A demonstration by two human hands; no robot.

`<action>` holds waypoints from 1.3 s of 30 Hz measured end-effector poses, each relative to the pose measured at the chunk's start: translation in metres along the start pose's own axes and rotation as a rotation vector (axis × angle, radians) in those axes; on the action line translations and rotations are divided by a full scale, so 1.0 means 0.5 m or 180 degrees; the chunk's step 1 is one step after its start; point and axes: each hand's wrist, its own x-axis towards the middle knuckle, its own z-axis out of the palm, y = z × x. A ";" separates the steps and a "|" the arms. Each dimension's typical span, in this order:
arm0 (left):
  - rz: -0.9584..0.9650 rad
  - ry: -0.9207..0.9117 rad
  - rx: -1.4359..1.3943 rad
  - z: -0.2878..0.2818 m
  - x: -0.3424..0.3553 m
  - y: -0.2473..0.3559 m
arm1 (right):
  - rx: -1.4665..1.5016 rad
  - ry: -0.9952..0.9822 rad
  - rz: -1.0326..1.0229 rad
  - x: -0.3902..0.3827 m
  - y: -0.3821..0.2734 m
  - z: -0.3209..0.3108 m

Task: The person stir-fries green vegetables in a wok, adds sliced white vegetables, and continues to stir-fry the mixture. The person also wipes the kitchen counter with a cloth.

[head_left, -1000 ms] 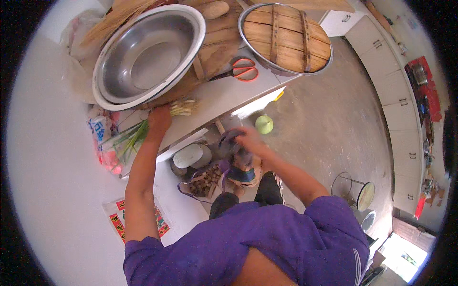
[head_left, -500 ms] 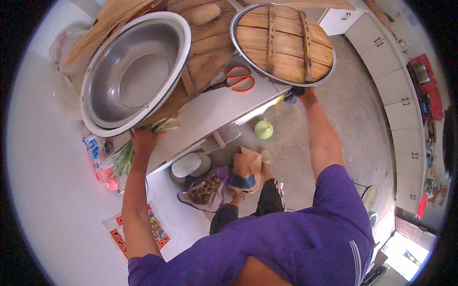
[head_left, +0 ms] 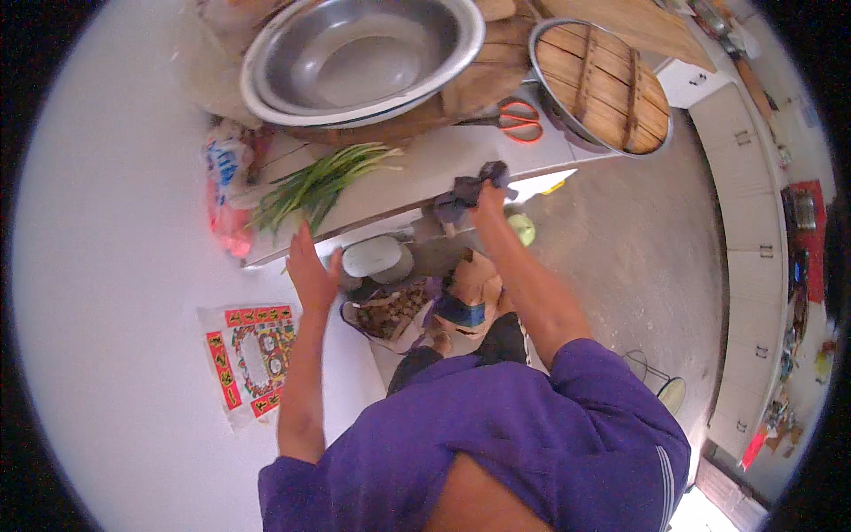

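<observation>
My right hand (head_left: 489, 202) is closed on a dark grey cloth (head_left: 463, 191) at the front edge of the counter (head_left: 425, 177). My left hand (head_left: 312, 268) hangs just in front of the counter edge, fingers stretched out and nothing in it. Beyond its fingertips a bunch of green onions (head_left: 330, 182) lies on the counter, roots toward the right. Orange-handled scissors (head_left: 519, 121) lie farther back, behind the cloth. A large white-rimmed metal basin (head_left: 363, 66) stands at the back left.
At the far right stands a round vessel with a wooden slatted lid (head_left: 607, 89). Plastic bags (head_left: 230, 177) sit at the counter's left end. Below are a white-lidded container (head_left: 372, 257), an open purple bag (head_left: 390, 310) and a pale green round vegetable or ball (head_left: 521, 230) on the floor.
My left hand has come off the green onions and drawn back toward me. My right hand has moved left with the cloth, away from the lidded vessel. The view has shifted.
</observation>
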 end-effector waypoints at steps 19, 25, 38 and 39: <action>-0.2190 0.0006 -0.1025 -0.149 -0.465 0.006 | -0.0247 -0.1100 0.1720 -0.363 0.475 0.290; -0.2824 -0.0010 -0.1057 -0.143 -0.549 -0.008 | -0.0792 -0.1869 0.1981 -0.452 0.650 0.362; -0.2559 -0.0248 -0.1243 -0.131 -0.595 -0.063 | -0.0406 -0.3346 0.1489 -0.386 0.643 0.281; -0.2769 -0.0123 -0.1385 -0.125 -0.627 -0.066 | 0.0059 -0.2486 0.2928 -0.455 0.566 0.238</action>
